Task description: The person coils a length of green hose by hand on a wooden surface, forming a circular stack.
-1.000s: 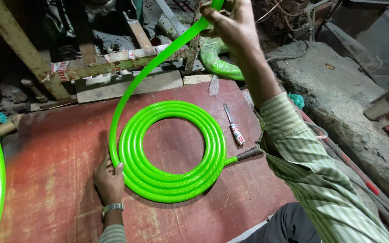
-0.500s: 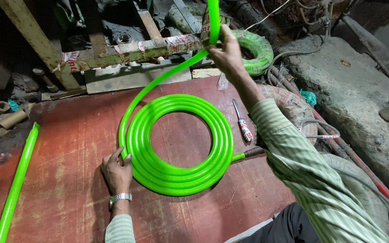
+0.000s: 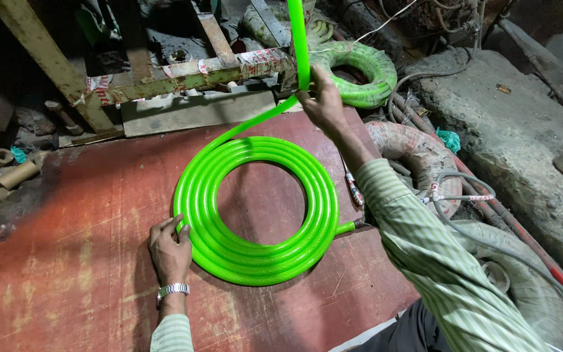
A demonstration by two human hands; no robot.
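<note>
A bright green hose [image 3: 255, 251] lies coiled flat in several loops on a worn red board [image 3: 66, 261]. My left hand [image 3: 169, 248] presses against the coil's outer left edge, fingers on the hose. My right hand [image 3: 322, 98] grips the free length of the same hose above the coil's far side; that length rises from my fist out of the top of the frame. A dark fitting [image 3: 358, 224] sticks out at the coil's right, near my right sleeve.
A small knife with a patterned handle [image 3: 354, 189] lies partly under my right forearm. Another green hose coil [image 3: 360, 68] sits behind, by a rusty metal frame [image 3: 184, 78]. Grey and reddish hoses [image 3: 418, 156] and a concrete ledge [image 3: 522, 130] fill the right side.
My right hand has lowered the free hose toward the coil, laying more of it round the far side. The loose green hose end at the left has slid almost out of view.
</note>
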